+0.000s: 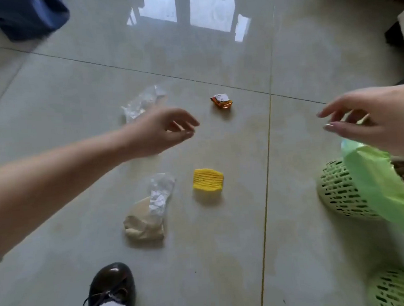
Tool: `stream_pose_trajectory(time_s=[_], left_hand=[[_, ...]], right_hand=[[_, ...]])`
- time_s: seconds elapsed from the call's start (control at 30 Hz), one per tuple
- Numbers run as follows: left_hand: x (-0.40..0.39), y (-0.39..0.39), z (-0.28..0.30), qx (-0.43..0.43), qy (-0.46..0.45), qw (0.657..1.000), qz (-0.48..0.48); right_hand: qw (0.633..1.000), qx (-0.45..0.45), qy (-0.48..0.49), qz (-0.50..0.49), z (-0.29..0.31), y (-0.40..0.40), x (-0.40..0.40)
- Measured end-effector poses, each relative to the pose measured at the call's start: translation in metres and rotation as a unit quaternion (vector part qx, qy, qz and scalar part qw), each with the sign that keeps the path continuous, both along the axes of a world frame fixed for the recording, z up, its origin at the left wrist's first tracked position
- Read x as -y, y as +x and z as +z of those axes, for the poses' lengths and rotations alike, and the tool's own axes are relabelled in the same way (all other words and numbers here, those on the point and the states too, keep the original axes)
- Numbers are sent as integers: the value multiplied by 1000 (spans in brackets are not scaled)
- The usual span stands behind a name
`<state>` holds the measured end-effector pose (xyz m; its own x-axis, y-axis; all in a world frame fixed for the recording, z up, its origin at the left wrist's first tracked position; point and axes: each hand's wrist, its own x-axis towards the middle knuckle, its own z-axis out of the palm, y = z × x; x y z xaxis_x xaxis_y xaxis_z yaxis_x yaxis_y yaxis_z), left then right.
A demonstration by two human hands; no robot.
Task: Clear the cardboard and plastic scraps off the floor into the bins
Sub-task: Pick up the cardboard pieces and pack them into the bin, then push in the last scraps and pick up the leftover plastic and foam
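floor (226, 257): glossy grey tile, dark grout lines; window glare at the far end
bins: green mesh basket (338, 191) at right with green bag liner (375, 184) draped over its rim; second green mesh basket (398, 289) at bottom right corner, partly cut off
left hand (162, 131): arm stretched out above the floor; fingers loosely curled, nothing in them; partly covers the far clear wrap
right hand (378, 118): raised above the lined basket; fingers spread, empty
shoe (111, 290): dark, laced, bottom centre
beige scrap (141, 222): crumpled, on floor; clear plastic wrap (161, 193) overlaps its top edge
far clear wrap (141, 102): crumpled, on floor, beyond the left hand
yellow corrugated piece (208, 179): flat on floor, just right of the beige scrap
orange wrapper (221, 100): smallest; crumpled, on floor between the hands, farther out
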<state>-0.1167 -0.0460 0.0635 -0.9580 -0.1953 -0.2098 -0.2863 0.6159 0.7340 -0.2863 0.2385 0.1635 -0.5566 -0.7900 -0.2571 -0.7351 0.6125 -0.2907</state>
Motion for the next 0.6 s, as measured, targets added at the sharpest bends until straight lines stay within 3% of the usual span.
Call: stream_pose_trajectory(time_s=[0.17, 0.27, 0.33, 0.47, 0.6], left_hand=[[32, 101, -72, 103, -23, 992, 69], [15, 154, -104, 161, -100, 982, 0], [3, 179, -124, 175, -158, 969, -74], [-12, 193, -151, 174, -168, 956, -167], [-13, 173, -169, 150, -160, 962, -165]], right_hand=[[986, 156, 27, -61, -101, -7, 78], [979, 174, 51, -90, -153, -13, 107], [982, 148, 61, -99, -178, -19, 125], [992, 48, 101, -63, -211, -38, 158], [988, 13, 149, -39, -238, -63, 183]])
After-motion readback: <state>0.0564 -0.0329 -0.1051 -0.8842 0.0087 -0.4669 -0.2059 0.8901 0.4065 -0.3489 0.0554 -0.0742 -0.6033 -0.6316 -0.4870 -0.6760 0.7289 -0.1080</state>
